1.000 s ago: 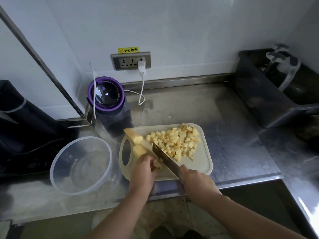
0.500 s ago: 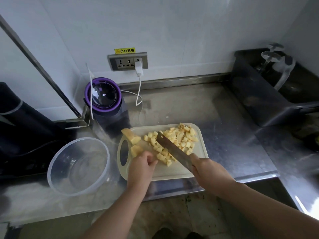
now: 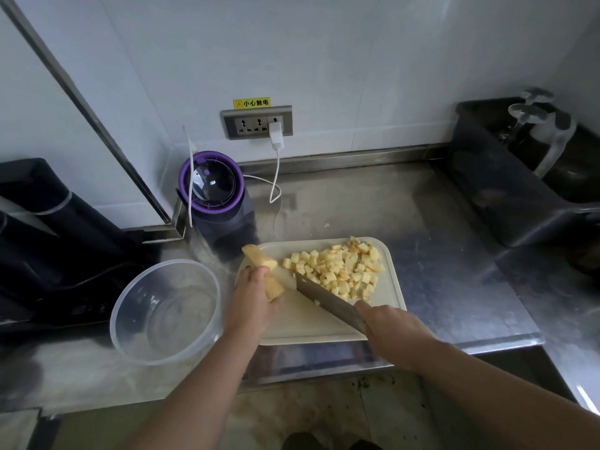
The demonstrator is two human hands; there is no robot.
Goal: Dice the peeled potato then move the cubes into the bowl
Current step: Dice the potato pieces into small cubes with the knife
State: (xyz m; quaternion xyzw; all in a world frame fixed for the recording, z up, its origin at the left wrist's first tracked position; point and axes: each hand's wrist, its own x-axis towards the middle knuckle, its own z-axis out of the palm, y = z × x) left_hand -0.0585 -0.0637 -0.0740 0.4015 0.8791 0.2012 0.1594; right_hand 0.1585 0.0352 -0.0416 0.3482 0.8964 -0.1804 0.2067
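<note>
Head view, dicing stage. The left hand (image 3: 253, 297) curled its fingers over an uncut potato piece (image 3: 275, 289) near the handle end of the cutting board (image 3: 302, 323), pinning it, in all likelihood, so that it could not roll under the blade. A second uncut piece (image 3: 258, 256) lay just beyond the hand, at the board's far left corner. The right hand (image 3: 389, 332) was closed round the handle of the knife (image 3: 328, 297), the handle itself hidden inside the fist. The broad blade slanted from that hand up and to the left across the board, its tip close beside the held piece on that piece's right; whether steel touched potato could not be told. This arrangement appeared to set up the next cut, with the blade on the free side and the holding fingers on the other. The finished cubes (image 3: 337, 271) lay heaped on the far right part of the board, beyond the blade and apart from both hands, which kept the cutting zone free. The clear bowl (image 3: 168, 263) stood on the steel counter (image 3: 389, 206) just left of the board, holding no cubes, within easy reach for a transfer not yet begun.
</note>
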